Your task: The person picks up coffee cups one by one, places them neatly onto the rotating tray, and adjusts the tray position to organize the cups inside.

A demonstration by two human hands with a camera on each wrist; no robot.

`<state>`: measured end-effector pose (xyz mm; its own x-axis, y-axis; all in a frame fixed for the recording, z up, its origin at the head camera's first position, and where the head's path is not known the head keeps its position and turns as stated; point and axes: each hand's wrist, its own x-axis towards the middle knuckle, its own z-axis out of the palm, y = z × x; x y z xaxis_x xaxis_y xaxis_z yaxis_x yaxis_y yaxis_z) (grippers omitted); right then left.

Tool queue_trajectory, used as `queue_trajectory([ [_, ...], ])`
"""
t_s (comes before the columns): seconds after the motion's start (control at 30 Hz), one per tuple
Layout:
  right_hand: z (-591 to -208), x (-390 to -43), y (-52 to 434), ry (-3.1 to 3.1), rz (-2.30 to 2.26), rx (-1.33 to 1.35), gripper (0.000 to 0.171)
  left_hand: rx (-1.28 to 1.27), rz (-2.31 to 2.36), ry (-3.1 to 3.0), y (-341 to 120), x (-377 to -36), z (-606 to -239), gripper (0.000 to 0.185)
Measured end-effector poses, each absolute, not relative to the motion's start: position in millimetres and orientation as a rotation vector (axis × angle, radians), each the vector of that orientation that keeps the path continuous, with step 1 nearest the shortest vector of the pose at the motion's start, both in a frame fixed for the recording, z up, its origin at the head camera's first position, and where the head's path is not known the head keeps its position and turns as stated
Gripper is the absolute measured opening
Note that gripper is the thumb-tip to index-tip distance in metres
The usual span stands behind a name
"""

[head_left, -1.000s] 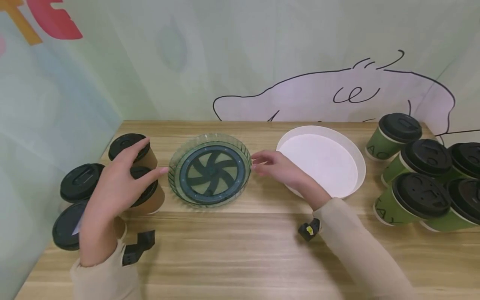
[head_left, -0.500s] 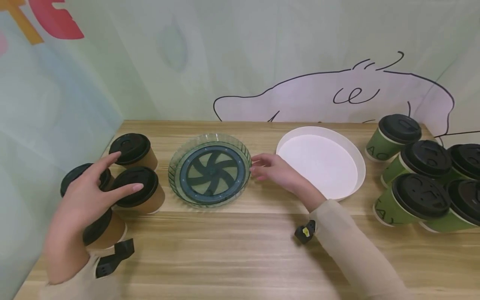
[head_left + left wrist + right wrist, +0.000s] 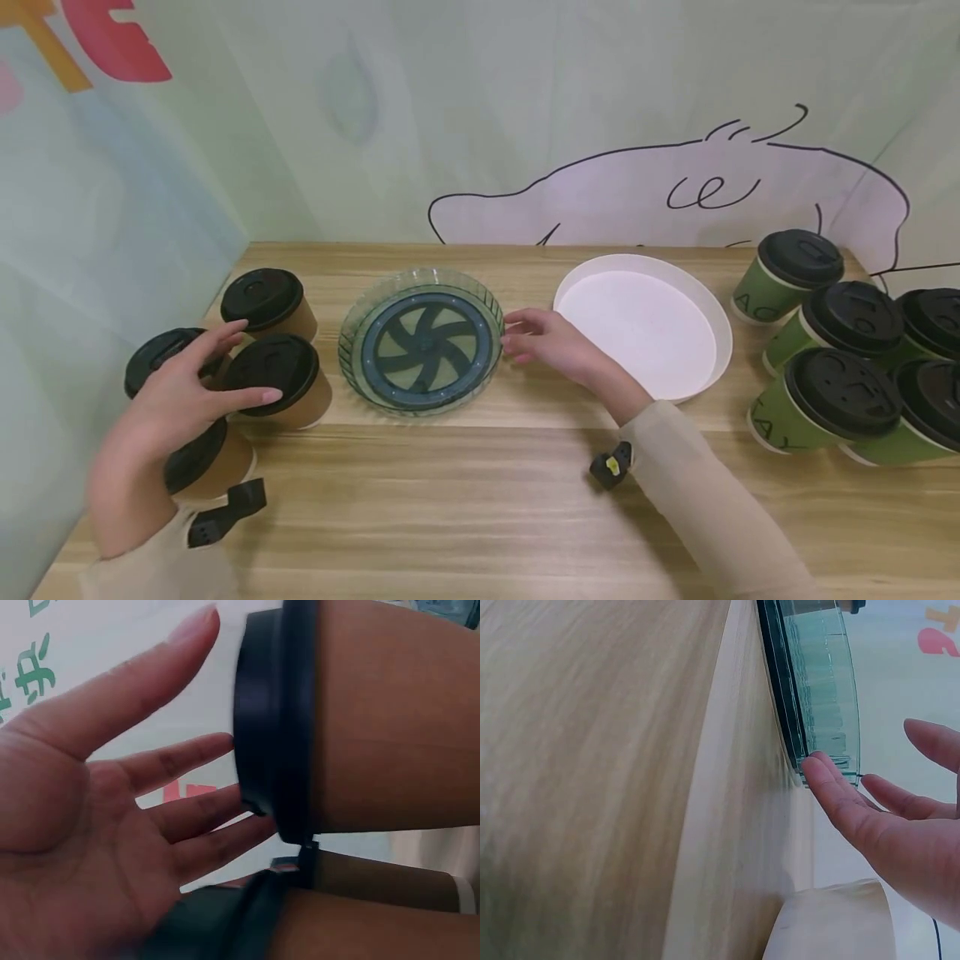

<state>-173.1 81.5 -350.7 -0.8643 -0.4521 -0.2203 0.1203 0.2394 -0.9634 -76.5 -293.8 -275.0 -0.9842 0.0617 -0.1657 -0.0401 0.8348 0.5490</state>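
Observation:
My left hand (image 3: 168, 404) hovers over the brown paper cups on the left, thumb and fingers spread above the black lid of one brown cup (image 3: 309, 402). In the left wrist view the thumb (image 3: 142, 686) stands apart from that lid (image 3: 262, 712), while the fingertips reach behind it; whether they touch is unclear. At the centre lies a round, clear green dish (image 3: 347, 367) with a dark spoked disc (image 3: 425, 343) at its bottom. My right hand (image 3: 551, 343) has its relaxed fingertips against or very close to the dish's right side.
A round white tray (image 3: 637, 333) lies right of the dish. Several green cups (image 3: 780, 404) with black lids cluster at the right. More brown cups, such as the one at the back (image 3: 298, 321), surround my left hand. A printed cloth wall (image 3: 465, 108) borders the table (image 3: 465, 508).
My left hand has moved left, away from the dish's left side, to over the brown cups, then lowered slightly towards one lid. The right hand has stayed nearly still at the dish.

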Motion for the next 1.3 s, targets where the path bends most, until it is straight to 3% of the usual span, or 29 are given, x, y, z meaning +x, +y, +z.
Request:
queue_trajectory([
  [0.8, -352.4, -173.9, 82.3, 2.019, -1.704, -0.289, 0.048, -0.056, 0.716, 2.948, -289.9, -80.1, -281.4, 0.093],
  [1.3, -352.8, -174.6, 82.6, 2.025, -1.688, -0.293, 0.047, -0.064, 0.815, 2.994, -268.7, -87.0, -252.5, 0.089],
])
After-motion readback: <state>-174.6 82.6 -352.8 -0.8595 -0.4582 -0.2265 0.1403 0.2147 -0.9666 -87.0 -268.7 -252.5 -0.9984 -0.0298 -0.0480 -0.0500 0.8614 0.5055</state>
